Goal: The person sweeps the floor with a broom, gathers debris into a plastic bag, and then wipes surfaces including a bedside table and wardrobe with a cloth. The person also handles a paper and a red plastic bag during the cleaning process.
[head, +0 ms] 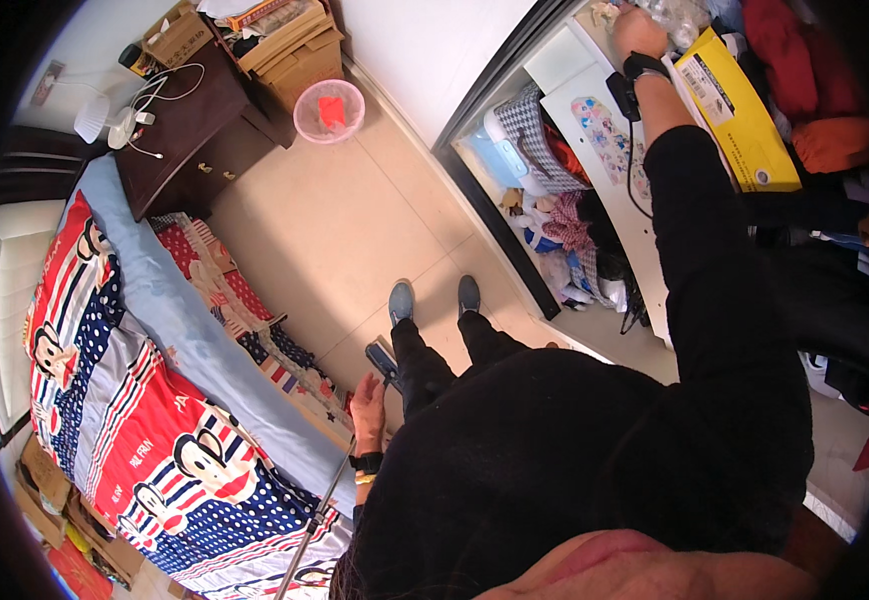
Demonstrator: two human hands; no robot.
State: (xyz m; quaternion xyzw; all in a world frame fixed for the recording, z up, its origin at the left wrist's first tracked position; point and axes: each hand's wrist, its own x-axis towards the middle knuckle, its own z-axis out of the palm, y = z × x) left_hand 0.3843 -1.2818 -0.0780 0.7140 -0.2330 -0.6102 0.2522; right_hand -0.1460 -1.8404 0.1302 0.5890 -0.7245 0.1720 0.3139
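My right hand [638,34] reaches into the upper part of an open wardrobe, beside a yellow cardboard shoe box [738,112] and a clear plastic bag [678,15]. Its fingers are partly hidden, so a grip cannot be made out. A small crumpled pale item [605,13] lies by the fingertips. My left hand [368,409] hangs low beside my body, near the bed. A thin metal pole [313,525] runs up to this hand's wrist; whether the fingers hold it cannot be told. A dark blue flat object [383,365] is on the floor just past the fingers.
A bed with a patterned quilt [157,450] stands at the left. A dark wooden desk [187,112] and a pink wastebasket [329,112] are further off. The wardrobe holds a white panel with stickers [605,142], a checked bag [539,139], heaped clothes [577,225] and red clothing [787,60].
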